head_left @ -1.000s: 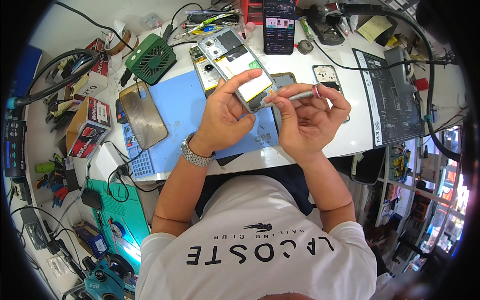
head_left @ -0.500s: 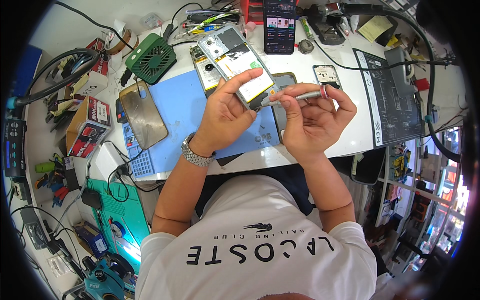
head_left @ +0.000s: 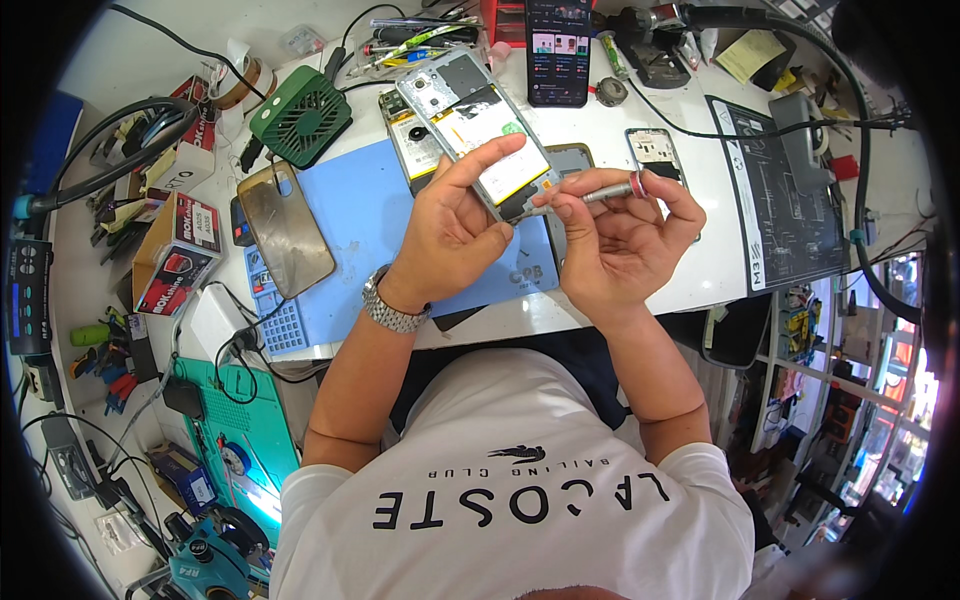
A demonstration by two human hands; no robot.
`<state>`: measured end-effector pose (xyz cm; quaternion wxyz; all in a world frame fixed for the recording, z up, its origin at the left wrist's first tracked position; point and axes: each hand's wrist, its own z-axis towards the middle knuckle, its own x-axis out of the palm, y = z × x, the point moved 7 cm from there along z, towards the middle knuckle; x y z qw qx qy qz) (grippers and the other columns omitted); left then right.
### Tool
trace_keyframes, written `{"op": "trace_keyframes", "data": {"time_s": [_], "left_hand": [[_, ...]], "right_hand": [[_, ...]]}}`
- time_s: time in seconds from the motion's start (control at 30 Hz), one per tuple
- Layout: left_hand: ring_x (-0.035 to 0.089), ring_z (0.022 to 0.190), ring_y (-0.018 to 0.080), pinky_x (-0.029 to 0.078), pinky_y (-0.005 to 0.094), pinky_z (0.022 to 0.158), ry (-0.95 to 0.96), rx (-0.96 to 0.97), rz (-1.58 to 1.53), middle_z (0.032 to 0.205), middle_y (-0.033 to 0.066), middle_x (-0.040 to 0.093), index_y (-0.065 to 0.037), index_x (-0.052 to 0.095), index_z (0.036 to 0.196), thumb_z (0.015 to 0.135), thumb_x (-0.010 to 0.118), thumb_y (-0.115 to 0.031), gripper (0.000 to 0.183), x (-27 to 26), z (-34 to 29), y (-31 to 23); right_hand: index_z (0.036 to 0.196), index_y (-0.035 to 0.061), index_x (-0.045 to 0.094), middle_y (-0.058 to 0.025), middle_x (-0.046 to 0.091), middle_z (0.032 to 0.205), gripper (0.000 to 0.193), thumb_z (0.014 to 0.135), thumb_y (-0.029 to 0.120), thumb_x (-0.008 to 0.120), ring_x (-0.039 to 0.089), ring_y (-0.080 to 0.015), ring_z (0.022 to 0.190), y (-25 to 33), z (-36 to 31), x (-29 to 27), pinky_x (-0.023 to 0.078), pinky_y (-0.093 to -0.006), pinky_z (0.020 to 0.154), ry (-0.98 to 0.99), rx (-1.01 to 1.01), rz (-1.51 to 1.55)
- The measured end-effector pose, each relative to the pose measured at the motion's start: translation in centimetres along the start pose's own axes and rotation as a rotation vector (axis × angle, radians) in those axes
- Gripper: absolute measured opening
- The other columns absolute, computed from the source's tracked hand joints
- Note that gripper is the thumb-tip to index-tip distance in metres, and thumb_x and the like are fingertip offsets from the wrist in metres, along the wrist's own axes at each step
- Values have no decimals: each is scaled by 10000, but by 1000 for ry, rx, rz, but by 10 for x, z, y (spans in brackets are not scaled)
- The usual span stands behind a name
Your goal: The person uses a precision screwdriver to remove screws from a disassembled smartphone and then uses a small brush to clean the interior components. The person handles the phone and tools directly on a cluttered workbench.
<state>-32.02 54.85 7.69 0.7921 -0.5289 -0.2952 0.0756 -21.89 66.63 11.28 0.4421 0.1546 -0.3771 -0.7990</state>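
An opened phone [head_left: 490,135], its white battery and inner parts bare, lies tilted in my left hand [head_left: 450,225]. The thumb is by its near end, and the index finger reaches across the battery. My right hand [head_left: 625,240] pinches a silver precision screwdriver [head_left: 605,192] with a red cap. Its tip points at the near end of the phone, where my fingers partly hide the contact. Behind the held phone, a second opened phone [head_left: 412,140] rests on the blue repair mat [head_left: 350,215]. A dark grey phone part [head_left: 573,160] sits partly hidden behind my right hand.
A clear phone case [head_left: 287,235] lies on the mat's left side, near a green fan [head_left: 302,118]. At the back stands a lit smartphone [head_left: 558,55]. To the right are a phone frame [head_left: 655,152] and a black mat [head_left: 785,195]. A cardboard box [head_left: 178,255] stands left.
My right hand and the screwdriver have shifted slightly left, and the driver's red cap sits a little lower left. My left hand and the phone stay nearly still.
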Motion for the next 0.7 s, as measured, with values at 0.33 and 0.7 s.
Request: {"op": "trace_keyframes", "data": {"time_s": [0.33, 0.7], "left_hand": [[415, 1484, 258, 390, 370, 1208, -19, -24, -24, 1528, 153, 378, 70, 326, 1595, 822, 511, 222, 809, -3, 0, 2], [461, 1434, 182, 439, 171, 1057, -17, -167, 90, 1456, 74, 416, 22, 295, 1632, 806, 534, 167, 872, -15, -4, 20]], "right_hand": [[1386, 45, 297, -228, 637, 1107, 600, 939, -167, 636, 728, -243, 925, 5, 6, -5, 648, -325, 785, -2, -57, -26], [1541, 103, 296, -144, 663, 1156, 746, 912, -140, 617, 687, -249, 1039, -4, 8, 17, 517, -344, 968, 623, 263, -381]]}}
